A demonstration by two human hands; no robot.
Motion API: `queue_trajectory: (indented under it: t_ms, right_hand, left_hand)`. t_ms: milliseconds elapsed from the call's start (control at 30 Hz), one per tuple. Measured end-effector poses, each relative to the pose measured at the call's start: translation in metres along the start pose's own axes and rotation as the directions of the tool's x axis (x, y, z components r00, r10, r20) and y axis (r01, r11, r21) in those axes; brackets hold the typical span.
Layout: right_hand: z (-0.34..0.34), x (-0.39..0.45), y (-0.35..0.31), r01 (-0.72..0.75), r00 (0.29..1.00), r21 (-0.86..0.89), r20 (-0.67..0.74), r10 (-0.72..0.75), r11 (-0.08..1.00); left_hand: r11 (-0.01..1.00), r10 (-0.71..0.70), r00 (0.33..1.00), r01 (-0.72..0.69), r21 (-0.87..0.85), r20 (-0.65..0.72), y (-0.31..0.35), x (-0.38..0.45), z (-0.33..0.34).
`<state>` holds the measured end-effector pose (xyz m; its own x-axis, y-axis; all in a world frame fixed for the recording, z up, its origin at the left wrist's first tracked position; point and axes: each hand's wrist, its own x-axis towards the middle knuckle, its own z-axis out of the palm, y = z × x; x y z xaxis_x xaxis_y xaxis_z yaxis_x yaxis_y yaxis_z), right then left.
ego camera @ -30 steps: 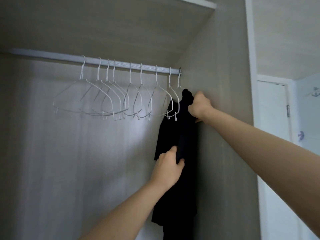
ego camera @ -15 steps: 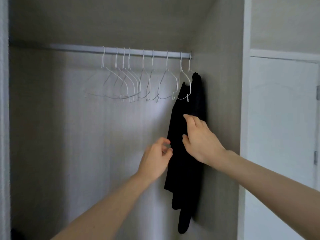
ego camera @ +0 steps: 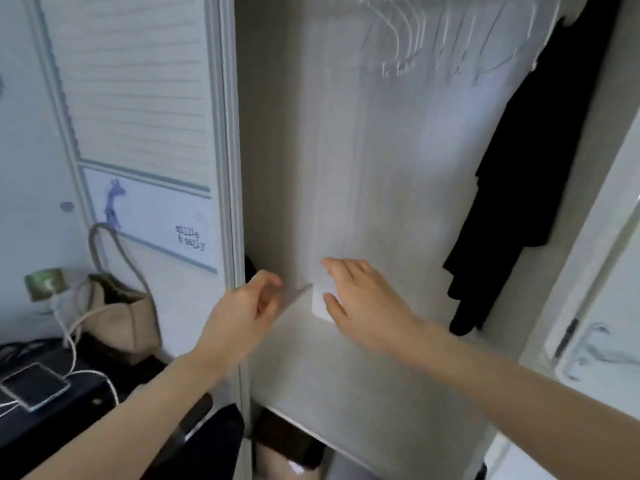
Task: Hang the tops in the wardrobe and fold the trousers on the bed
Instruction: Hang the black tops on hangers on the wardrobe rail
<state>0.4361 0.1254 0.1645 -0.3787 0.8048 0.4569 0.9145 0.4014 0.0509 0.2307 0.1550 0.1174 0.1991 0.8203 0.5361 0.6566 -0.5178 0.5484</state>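
The open wardrobe (ego camera: 363,168) fills the middle of your frame, its pale back panel blurred. At its foot a light shelf (ego camera: 346,375) runs across the lower centre. To the left stands a white door (ego camera: 138,98) with slatted panelling, a small blue animal figure and a line of dark lettering. At the right edge you see another white door with a handle (ego camera: 595,344).

The black top (ego camera: 530,168) hangs at the upper right of the frame, inside the wardrobe against its right wall, draping down to just above the shelf. Neither of your hands touches it. Empty white hangers (ego camera: 426,39) cluster at the top centre, blurred, just left of the top.

Your right hand (ego camera: 363,306) reaches in at centre frame, palm down, fingers spread and straight, its grip wide and empty. Your left hand (ego camera: 242,313) sits just beside it to the left, near the wardrobe's frame edge, fingers loosely curled, holding nothing.

In the lower left, a beige handbag (ego camera: 117,317) with a long strap leans against the door. Below it a phone (ego camera: 34,386) lies on a dark desk (ego camera: 52,431), with a white cable (ego camera: 71,344) running up to a wall socket (ego camera: 46,284). Something dark lies at the bottom centre; you cannot tell what it is.
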Motion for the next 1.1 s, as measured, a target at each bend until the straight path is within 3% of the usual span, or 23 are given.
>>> queue_trajectory:
  t_ms: [200,300,433,500,633,700,767,867,967,1100]
  right_hand:
    - [0.068,-0.022,-0.102,0.135,0.957,0.341,0.2,-0.212,0.93]
    - [0.102,-0.026,-0.147,0.119,0.92,0.435,0.291,-0.264,0.893]
    - [0.151,-0.032,-0.199,0.053,0.827,0.473,0.473,-0.304,0.879]
    - [0.171,-0.034,-0.227,-0.014,0.763,0.473,0.575,-0.297,0.881]
    - [0.201,-0.048,-0.271,-0.12,0.67,0.453,0.693,-0.264,0.883]
    - [0.21,-0.054,-0.284,-0.12,0.698,0.408,0.683,-0.216,0.905]
    - [0.214,-0.056,-0.291,-0.132,0.749,0.4,0.639,-0.173,0.907]
    - [0.217,-0.055,-0.291,-0.114,0.841,0.439,0.52,-0.149,0.891]
    - [0.217,-0.054,-0.289,-0.127,0.902,0.532,0.413,-0.126,0.837]
    - [0.205,-0.049,-0.292,-0.208,0.932,0.67,0.357,-0.064,0.713]
  left_hand:
    - [0.913,-0.273,0.958,0.229,0.337,0.09,-0.073,-0.123,-0.053]
    - [0.84,-0.474,0.868,0.397,0.369,0.146,-0.109,-0.171,-0.075]
    - [0.737,-0.637,0.736,0.494,0.461,0.23,-0.154,-0.231,-0.083]
    - [0.675,-0.719,0.657,0.584,0.451,0.227,-0.172,-0.254,-0.084]
    - [0.613,-0.778,0.623,0.722,0.319,0.084,-0.19,-0.274,-0.08]
    - [0.545,-0.832,0.554,0.799,0.253,0.041,-0.197,-0.276,-0.079]
    - [0.423,-0.906,0.421,0.892,0.161,0.046,-0.21,-0.278,-0.08]
    - [0.275,-0.952,0.267,0.961,0.039,0.149,-0.231,-0.279,-0.085]
    - [0.264,-0.941,0.266,0.964,-0.035,0.211,-0.243,-0.28,-0.092]
    - [0.337,-0.926,0.341,0.94,-0.05,0.163,-0.241,-0.277,-0.098]
